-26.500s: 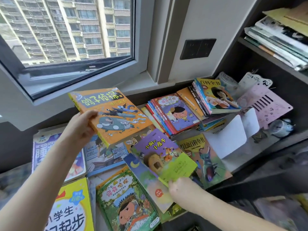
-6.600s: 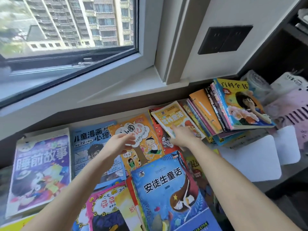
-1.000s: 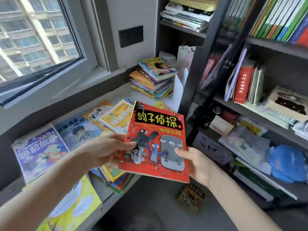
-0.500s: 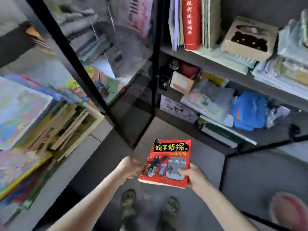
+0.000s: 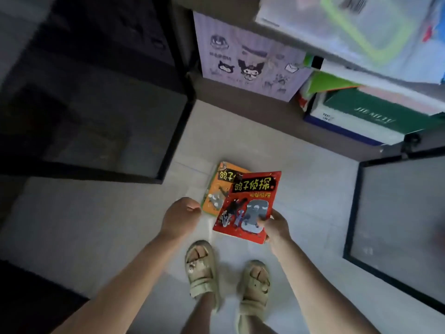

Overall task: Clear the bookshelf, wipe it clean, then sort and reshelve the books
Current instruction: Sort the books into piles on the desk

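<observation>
While the sorting step is in hand (matching titles seem to be gathered on the floor (image 5: 115, 225)), the left hand (image 5: 180, 218) hangs just left of the orange children's book (image 5: 220, 189), fingers curled in and holding nothing. That orange children's book lies flat on the tiles. Overlapping its right side, tilted, is the red children's book (image 5: 250, 201) with the same title lettering, pinched at its near right corner by the right hand (image 5: 277, 229), thumb on the cover. Next, I judge, the red one needs lowering square onto the orange one, then the pinch let go.
</observation>
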Available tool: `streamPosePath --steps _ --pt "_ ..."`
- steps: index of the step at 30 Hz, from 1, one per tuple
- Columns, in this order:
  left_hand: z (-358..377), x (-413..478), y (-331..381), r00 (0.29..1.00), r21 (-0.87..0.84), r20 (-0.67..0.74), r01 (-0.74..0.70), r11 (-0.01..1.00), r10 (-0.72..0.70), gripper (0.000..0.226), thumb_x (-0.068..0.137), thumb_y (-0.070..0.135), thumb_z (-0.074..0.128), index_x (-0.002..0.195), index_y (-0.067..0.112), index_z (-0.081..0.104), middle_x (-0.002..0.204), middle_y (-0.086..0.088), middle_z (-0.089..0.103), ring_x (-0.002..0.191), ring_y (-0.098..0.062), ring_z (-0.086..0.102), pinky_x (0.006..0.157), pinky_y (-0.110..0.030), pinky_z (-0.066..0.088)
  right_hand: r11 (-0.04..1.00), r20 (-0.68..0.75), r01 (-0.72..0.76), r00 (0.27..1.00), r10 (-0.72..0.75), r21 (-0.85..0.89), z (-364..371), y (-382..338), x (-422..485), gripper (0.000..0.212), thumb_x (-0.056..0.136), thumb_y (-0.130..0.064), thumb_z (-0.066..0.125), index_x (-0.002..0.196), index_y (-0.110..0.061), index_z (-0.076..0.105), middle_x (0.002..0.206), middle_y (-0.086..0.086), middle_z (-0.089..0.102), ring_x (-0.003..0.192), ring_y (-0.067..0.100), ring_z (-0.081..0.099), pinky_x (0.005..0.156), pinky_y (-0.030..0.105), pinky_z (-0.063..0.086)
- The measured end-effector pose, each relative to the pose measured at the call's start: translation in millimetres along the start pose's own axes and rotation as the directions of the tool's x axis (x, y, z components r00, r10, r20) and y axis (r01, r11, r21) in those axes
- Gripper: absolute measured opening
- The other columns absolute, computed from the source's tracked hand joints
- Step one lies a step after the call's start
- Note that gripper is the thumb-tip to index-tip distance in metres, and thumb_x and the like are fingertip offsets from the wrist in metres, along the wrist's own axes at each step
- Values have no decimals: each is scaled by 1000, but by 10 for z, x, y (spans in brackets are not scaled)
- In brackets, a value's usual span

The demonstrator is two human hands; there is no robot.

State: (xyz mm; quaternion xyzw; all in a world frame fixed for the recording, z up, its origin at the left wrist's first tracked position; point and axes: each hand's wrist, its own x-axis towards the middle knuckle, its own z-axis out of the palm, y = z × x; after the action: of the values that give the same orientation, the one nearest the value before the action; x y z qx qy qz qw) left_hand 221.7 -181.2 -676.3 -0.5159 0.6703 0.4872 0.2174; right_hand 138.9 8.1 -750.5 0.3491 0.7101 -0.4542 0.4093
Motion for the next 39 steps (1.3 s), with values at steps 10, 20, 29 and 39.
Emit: streamPosePath --steps 10,20,29,39 --pt "154 1070 -281 999 -78 -40 23 997 -26 20 88 -6 49 76 9 55 74 -13 53 72 -21 52 60 -25 41 954 237 -32 966 107 -300 376 240 1068 49 92 10 50 136 -13 46 130 18 56 99 28 65 68 25 55" --pt "-161 252 154 998 -38 -59 15 999 -18 26 87 0 55 70 19 59 74 -5 62 81 -25 61 88 -40 52 613 214 300 954 -211 -731 194 -178 309 25 88 -4 47 88 -16 68 100 7 70 85 23 60 68 25 43" --pt "-881 -1876 997 994 -33 -49 -100 994 99 18 91 4 49 88 13 63 100 -14 70 97 -27 67 90 -41 54 514 440 605 796 -416 -608 -255 -839 -1999 35 96 -28 46 75 -6 62 72 11 71 74 31 67 74 40 53" --pt "-2264 -4218 973 944 -196 -238 -277 941 228 15 95 11 53 91 19 65 96 -9 71 89 -20 67 82 -30 55 142 742 965 260 -618 -220 -508 -1580 -5140 48 97 -35 46 52 -19 53 51 -4 60 59 21 63 72 41 51"
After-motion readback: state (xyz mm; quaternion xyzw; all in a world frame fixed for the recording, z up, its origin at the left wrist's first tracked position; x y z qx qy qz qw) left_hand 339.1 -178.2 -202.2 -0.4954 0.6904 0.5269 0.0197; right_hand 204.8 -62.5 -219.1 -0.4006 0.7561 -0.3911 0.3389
